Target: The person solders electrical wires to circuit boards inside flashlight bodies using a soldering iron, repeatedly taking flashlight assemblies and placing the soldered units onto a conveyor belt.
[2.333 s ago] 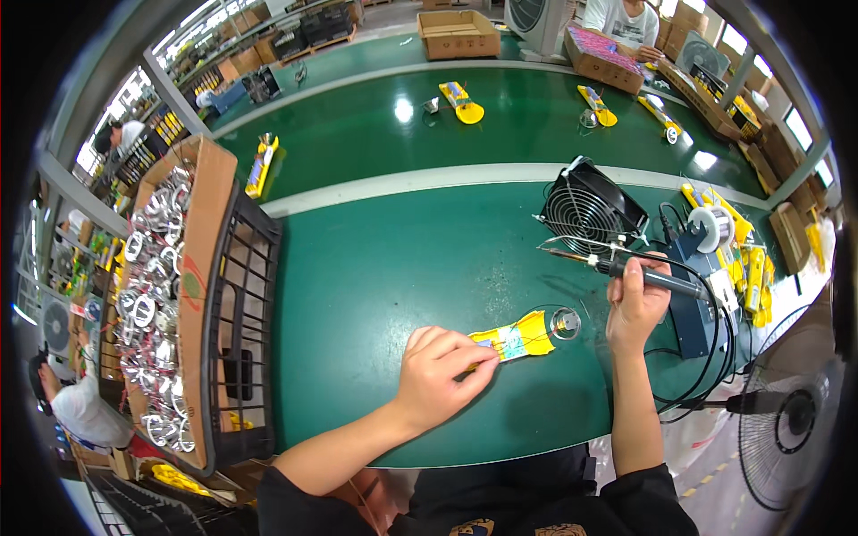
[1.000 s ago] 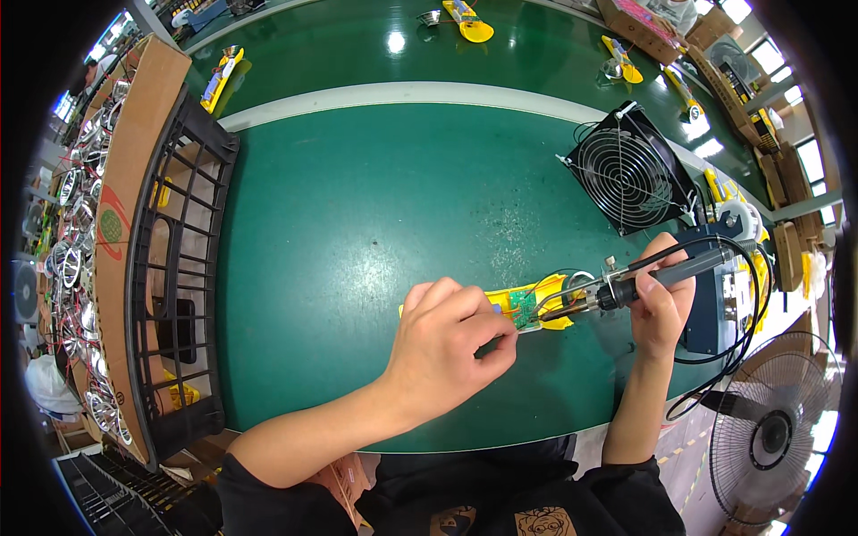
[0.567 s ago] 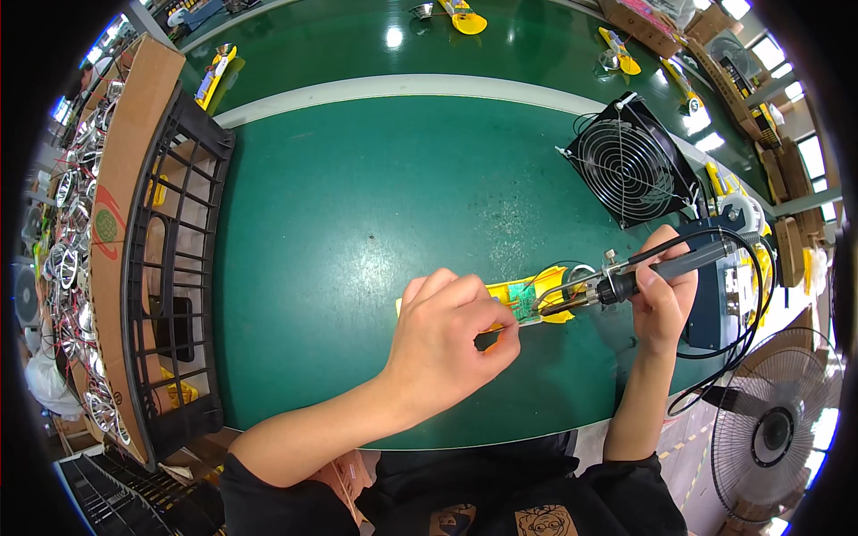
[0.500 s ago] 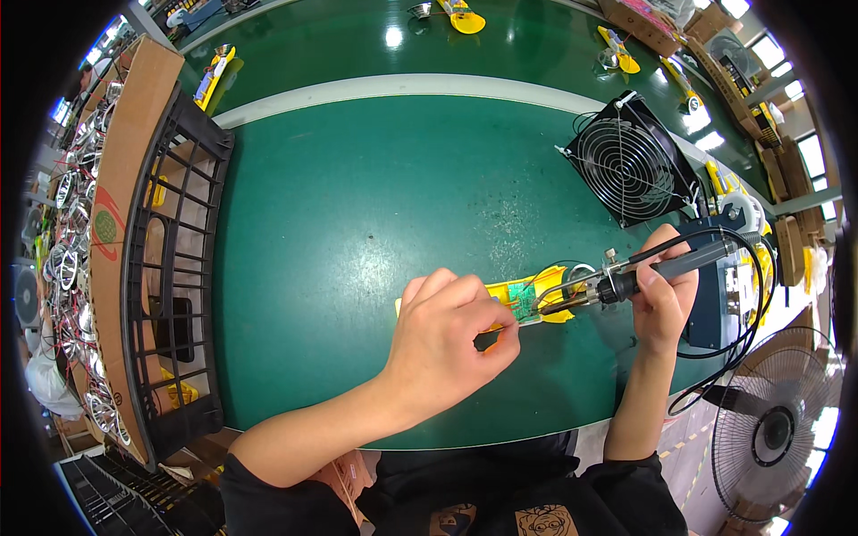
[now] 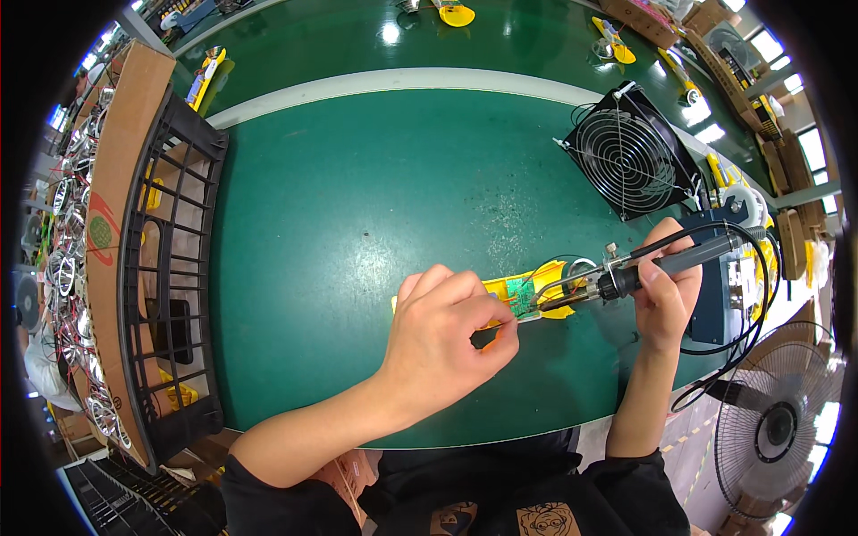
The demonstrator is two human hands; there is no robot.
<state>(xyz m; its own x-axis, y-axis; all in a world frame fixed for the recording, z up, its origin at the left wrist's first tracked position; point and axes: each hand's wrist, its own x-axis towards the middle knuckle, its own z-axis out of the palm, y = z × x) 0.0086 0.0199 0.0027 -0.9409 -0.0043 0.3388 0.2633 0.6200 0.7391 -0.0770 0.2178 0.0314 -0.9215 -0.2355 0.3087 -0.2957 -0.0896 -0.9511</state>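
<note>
A yellow plastic housing point(image 5: 552, 272) lies on the green bench with a small green circuit board point(image 5: 520, 289) inside it. At its right end sits a round silvery reflector point(image 5: 582, 272). My left hand point(image 5: 438, 339) covers the housing's left part; thumb and forefinger pinch a thin wire point(image 5: 515, 322) at the board's near edge. In my right hand point(image 5: 666, 299) is a soldering iron point(image 5: 681, 261), gripped by its dark handle, with a curved metal feed tube point(image 5: 561, 281) beside the shaft. Its tip points left and reaches the board's near right edge; exact contact is too small to tell.
A black fan with a wire guard point(image 5: 626, 165) stands at the back right, beside a blue box-shaped unit point(image 5: 709, 308). Black cables point(image 5: 773, 286) loop from the iron. At left is a black plastic crate point(image 5: 214, 268); a larger fan point(image 5: 776, 427) stands lower right.
The whole view has shifted slightly. Both hands, the iron and the housing keep nearly the same places; orange wires near my left fingertips show less now.
</note>
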